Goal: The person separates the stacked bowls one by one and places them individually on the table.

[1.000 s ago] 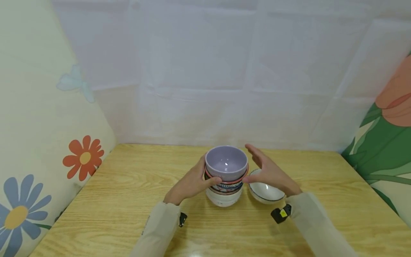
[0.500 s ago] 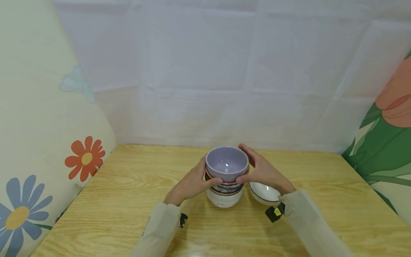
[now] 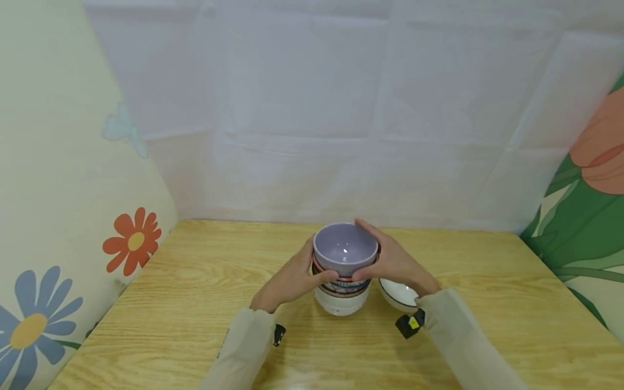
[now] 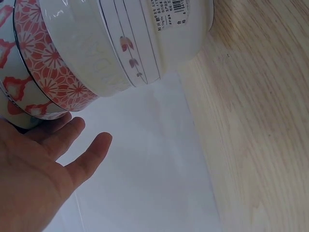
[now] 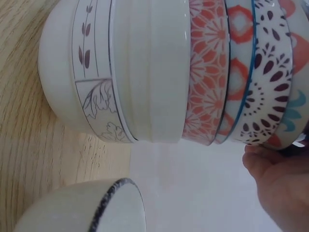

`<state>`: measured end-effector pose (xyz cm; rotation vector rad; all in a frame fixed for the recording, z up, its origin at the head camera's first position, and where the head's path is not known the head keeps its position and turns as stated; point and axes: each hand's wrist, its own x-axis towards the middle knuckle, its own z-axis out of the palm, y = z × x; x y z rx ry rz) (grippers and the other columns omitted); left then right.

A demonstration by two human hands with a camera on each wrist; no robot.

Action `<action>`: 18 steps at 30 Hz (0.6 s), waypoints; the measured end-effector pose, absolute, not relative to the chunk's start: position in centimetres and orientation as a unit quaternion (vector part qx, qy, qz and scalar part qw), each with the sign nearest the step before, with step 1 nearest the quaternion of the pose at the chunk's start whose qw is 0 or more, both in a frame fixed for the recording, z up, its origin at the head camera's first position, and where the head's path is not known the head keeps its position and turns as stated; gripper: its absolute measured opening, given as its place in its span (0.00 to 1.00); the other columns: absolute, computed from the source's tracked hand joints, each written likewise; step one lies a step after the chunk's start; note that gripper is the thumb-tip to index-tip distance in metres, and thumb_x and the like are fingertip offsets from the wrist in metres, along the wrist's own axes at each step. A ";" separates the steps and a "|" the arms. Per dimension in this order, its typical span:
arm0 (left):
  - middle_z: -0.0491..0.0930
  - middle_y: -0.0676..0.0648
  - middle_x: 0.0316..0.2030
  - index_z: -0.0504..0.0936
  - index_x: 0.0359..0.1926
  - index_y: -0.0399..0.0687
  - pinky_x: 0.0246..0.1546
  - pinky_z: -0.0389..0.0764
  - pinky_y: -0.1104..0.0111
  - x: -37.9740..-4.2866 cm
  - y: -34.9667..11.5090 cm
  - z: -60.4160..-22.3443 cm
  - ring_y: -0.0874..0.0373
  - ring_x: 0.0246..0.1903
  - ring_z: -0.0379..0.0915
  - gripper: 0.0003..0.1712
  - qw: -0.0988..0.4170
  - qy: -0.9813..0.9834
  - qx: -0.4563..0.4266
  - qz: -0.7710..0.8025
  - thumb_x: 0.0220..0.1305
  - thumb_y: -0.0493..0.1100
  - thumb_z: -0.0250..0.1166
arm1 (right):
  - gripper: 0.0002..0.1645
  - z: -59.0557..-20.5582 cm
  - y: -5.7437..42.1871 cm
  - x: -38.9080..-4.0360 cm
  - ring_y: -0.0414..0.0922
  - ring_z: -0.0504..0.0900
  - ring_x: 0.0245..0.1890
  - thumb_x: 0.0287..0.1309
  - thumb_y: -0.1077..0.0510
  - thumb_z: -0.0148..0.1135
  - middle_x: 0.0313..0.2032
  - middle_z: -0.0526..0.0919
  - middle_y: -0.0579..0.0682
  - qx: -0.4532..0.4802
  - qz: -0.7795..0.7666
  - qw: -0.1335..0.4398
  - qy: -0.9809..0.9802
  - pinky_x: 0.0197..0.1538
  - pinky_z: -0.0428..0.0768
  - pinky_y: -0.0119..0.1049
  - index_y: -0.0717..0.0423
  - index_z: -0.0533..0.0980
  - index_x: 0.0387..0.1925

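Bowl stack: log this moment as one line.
left hand: holds bowl stack, upper left; right hand: holds upper right; lavender bowl: topmost; separate white bowl: beside stack

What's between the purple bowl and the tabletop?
Other stacked bowls, patterned and white, directly under the purple bowl. Head view shows it.

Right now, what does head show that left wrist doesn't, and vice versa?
Only head: the right hand, the purple inside of the top bowl, the separate white bowl beside the stack, floral panels.
Only left wrist: the barcode label on the lowest bowl.
Both: the bowl stack, left hand, wooden table, white backdrop.
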<state>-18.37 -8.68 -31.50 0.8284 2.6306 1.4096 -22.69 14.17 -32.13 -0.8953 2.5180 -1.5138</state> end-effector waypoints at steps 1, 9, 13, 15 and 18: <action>0.59 0.40 0.62 0.41 0.69 0.43 0.57 0.63 0.54 -18.4 -8.7 -31.5 0.50 0.60 0.59 0.50 0.022 0.849 0.268 0.455 0.56 0.48 0.63 | 0.67 -32.2 14.1 -22.7 0.53 0.66 0.57 0.26 0.53 0.78 0.63 0.60 0.55 -0.291 -0.489 0.030 0.821 0.55 0.68 0.48 0.47 0.48 0.68; 0.58 0.40 0.62 0.40 0.69 0.43 0.57 0.63 0.54 -18.3 -8.7 -31.5 0.49 0.60 0.58 0.50 0.020 0.852 0.270 0.449 0.56 0.48 0.63 | 0.67 -32.5 13.7 -22.3 0.53 0.67 0.56 0.24 0.51 0.79 0.62 0.62 0.56 -0.281 -0.469 -0.018 0.837 0.56 0.68 0.49 0.50 0.50 0.68; 0.58 0.40 0.63 0.40 0.69 0.43 0.57 0.63 0.53 -18.4 -8.9 -31.7 0.49 0.60 0.58 0.51 0.017 0.852 0.274 0.446 0.55 0.49 0.63 | 0.66 -32.7 13.6 -22.2 0.53 0.67 0.56 0.26 0.51 0.78 0.61 0.63 0.56 -0.282 -0.463 -0.034 0.839 0.55 0.69 0.49 0.50 0.50 0.68; 0.58 0.41 0.63 0.40 0.69 0.44 0.57 0.63 0.53 -18.7 -9.0 -32.1 0.49 0.60 0.58 0.52 0.013 0.850 0.277 0.448 0.55 0.51 0.64 | 0.66 -32.7 13.5 -22.2 0.53 0.67 0.56 0.26 0.51 0.78 0.61 0.63 0.57 -0.285 -0.458 -0.044 0.841 0.55 0.68 0.49 0.51 0.50 0.67; 0.58 0.44 0.63 0.40 0.69 0.50 0.56 0.63 0.53 -19.6 -9.1 -33.4 0.52 0.60 0.58 0.52 0.005 0.849 0.280 0.449 0.54 0.53 0.64 | 0.66 -32.8 13.4 -22.2 0.53 0.67 0.56 0.25 0.51 0.79 0.61 0.63 0.57 -0.287 -0.453 -0.053 0.842 0.56 0.68 0.49 0.53 0.51 0.67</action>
